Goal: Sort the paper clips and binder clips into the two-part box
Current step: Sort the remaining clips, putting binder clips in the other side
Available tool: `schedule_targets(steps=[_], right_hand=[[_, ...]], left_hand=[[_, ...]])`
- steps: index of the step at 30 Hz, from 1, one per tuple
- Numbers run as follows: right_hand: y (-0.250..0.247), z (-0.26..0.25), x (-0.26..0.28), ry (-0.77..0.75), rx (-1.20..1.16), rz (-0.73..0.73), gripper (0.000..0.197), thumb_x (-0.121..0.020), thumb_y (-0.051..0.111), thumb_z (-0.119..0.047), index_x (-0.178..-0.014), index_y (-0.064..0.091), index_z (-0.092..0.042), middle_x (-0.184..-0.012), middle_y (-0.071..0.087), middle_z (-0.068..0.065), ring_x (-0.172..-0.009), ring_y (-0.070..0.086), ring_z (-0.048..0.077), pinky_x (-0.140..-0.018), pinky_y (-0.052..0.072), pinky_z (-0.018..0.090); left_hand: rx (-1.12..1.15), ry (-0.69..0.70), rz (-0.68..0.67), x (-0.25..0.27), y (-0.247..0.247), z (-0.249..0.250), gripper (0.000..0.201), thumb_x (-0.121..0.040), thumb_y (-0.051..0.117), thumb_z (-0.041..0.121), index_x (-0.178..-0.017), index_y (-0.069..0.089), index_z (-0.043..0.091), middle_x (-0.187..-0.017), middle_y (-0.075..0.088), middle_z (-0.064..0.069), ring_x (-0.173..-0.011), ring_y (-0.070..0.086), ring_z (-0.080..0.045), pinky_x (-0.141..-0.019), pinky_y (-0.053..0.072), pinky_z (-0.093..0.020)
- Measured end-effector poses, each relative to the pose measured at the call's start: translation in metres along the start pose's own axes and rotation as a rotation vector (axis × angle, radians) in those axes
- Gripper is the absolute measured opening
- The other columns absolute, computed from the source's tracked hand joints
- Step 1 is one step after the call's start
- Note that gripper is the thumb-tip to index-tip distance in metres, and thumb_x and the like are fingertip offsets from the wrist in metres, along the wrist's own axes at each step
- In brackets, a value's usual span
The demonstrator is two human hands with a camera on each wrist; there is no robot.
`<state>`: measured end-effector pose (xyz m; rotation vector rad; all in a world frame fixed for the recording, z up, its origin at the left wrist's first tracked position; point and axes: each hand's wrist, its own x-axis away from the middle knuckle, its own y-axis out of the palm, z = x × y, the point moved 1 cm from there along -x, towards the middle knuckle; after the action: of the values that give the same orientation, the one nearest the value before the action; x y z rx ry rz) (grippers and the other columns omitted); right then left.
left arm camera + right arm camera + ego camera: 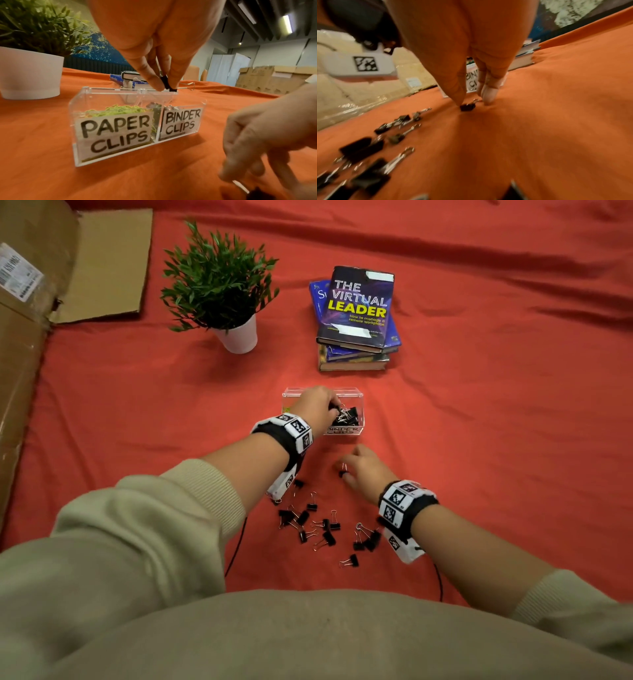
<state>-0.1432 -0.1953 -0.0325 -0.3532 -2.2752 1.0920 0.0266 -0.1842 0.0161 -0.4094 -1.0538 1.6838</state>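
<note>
A clear two-part box (pixel 360 398) stands on the red cloth, labelled PAPER CLIPS on the left and BINDER CLIPS on the right (pixel 74 108). Green paper clips (pixel 116 109) fill its left part and black binder clips (pixel 350 416) lie in the right. My left hand (pixel 334 407) (pixel 167 87) pinches a black binder clip (pixel 166 81) just above the right part. My right hand (pixel 347 470) (pixel 473 102) is low on the cloth. Its thumb touches a small binder clip (pixel 467 107) and its fingertips (pixel 488 97) sit just past the clip's wire handle.
Several loose binder clips (pixel 325 529) (pixel 368 148) lie scattered on the cloth between my forearms. Behind the box are a stack of books (pixel 356 320) and a potted plant (pixel 219 285). Cardboard (pixel 30 302) lines the left edge.
</note>
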Motion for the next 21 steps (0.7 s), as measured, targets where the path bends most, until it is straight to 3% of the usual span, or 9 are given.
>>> schedule_targets(steps=[6,9,12,15,21], right_hand=[[0.015,0.003,0.005,0.005,0.036,-0.054,0.026,-0.084,0.054,-0.007,-0.108,0.062,0.0,-0.111,0.052,0.019,-0.108,0.05,0.035,-0.092,0.042,0.037],[0.014,0.001,0.016,-0.018,-0.006,-0.047,0.022,-0.082,0.058,-0.012,-0.103,0.062,-0.006,-0.106,0.053,0.014,-0.102,0.052,0.032,-0.089,0.041,0.034],[0.021,-0.009,0.033,-0.067,-0.053,-0.117,0.02,-0.082,0.059,-0.017,-0.102,0.061,-0.013,-0.102,0.05,0.008,-0.095,0.054,0.027,-0.086,0.046,0.037],[0.034,-0.023,0.048,-0.182,0.003,-0.178,0.023,-0.083,0.057,-0.017,-0.105,0.06,-0.012,-0.105,0.048,0.01,-0.096,0.051,0.027,-0.086,0.045,0.038],[0.058,-0.036,0.063,-0.233,0.196,-0.159,0.029,-0.081,0.052,-0.013,-0.108,0.056,-0.003,-0.109,0.048,0.019,-0.1,0.051,0.036,-0.082,0.047,0.046]], left_hand=[[-0.074,0.084,-0.042,0.016,0.009,-0.004,0.035,-0.088,0.061,0.014,-0.122,0.061,0.018,-0.118,0.058,-0.008,-0.111,0.054,-0.024,-0.098,0.044,-0.035],[-0.038,0.09,-0.041,0.052,0.015,-0.016,0.028,-0.086,0.063,0.019,-0.114,0.061,0.021,-0.112,0.052,-0.001,-0.099,0.054,-0.017,-0.091,0.048,-0.032],[-0.128,0.07,-0.236,0.094,0.032,-0.033,0.021,-0.086,0.06,0.021,-0.107,0.062,0.022,-0.105,0.052,0.001,-0.095,0.058,-0.018,-0.084,0.049,-0.032],[-0.212,0.068,-0.366,0.124,0.05,-0.05,0.025,-0.085,0.06,0.025,-0.11,0.061,0.023,-0.105,0.053,-0.005,-0.098,0.058,-0.025,-0.084,0.049,-0.034],[-0.267,0.09,-0.324,0.139,0.068,-0.056,0.024,-0.087,0.059,0.03,-0.109,0.06,0.02,-0.107,0.049,-0.008,-0.102,0.056,-0.028,-0.079,0.047,-0.038]])
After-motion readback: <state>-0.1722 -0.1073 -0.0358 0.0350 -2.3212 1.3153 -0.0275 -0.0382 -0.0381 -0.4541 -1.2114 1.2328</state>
